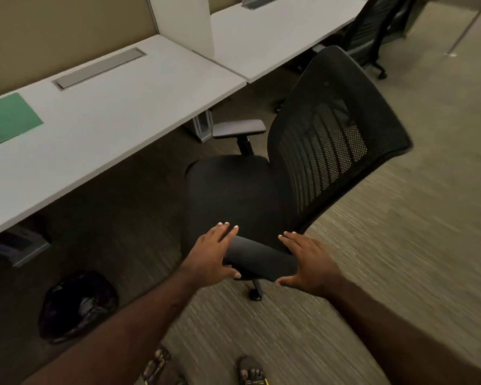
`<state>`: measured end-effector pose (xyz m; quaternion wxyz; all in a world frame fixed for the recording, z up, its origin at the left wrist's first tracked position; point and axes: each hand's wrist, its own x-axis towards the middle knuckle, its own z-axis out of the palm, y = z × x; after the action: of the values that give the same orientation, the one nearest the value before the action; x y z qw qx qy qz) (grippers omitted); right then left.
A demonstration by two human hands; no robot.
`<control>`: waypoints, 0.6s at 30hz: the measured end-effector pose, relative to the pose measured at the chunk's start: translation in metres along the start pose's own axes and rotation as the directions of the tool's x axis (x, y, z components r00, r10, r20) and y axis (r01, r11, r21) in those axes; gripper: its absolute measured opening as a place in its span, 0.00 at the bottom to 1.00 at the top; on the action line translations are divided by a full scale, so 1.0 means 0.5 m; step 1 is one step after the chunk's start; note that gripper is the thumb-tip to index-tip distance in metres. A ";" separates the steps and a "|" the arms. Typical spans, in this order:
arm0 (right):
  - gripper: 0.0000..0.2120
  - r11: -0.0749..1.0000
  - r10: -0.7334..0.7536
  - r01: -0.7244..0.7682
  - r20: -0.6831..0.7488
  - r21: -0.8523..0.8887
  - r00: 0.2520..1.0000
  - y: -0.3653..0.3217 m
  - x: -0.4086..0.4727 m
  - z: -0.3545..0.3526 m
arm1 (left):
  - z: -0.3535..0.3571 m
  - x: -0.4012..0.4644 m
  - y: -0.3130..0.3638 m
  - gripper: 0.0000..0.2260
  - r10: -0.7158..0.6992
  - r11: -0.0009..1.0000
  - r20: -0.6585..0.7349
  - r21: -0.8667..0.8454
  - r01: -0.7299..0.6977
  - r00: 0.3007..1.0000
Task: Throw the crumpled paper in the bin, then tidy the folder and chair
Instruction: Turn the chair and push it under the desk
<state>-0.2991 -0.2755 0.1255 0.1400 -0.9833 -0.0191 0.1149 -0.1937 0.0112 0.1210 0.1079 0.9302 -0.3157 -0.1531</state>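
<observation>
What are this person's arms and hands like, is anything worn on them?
Both forearms are bare: no sleeves reach into view. The left hand and right hand wear no gloves, and no rings or watch show. The fingernails are short and pale.

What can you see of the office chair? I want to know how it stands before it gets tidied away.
The office chair is black, with a perforated mesh back, a padded seat and grey-topped armrests. It stands on the carpet, pulled out from the desk and turned sideways to it. The left hand and right hand flank its near armrest, fingers straight, touching its ends.
</observation>
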 end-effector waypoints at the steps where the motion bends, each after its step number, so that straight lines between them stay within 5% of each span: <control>1: 0.58 1.000 0.012 -0.012 0.030 -0.001 0.999 0.006 -0.001 0.013 | 0.009 0.009 0.011 0.54 -0.001 1.000 0.050 0.028 -0.001 0.999; 9: 0.67 0.998 0.053 -0.050 0.150 -0.024 0.987 0.019 0.018 0.087 | 0.083 0.065 0.052 0.62 -0.015 0.964 0.189 0.263 -0.036 0.982; 18: 0.62 0.998 0.038 -0.032 0.120 -0.052 0.992 0.000 0.066 0.125 | 0.120 0.092 0.049 0.58 -0.017 0.947 0.168 0.318 -0.038 0.986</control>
<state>-0.2817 -0.2562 0.0597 0.1117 -0.9779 -0.0130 0.1761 -0.1938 -0.0428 0.0625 -0.0708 0.9174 -0.3493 -0.1771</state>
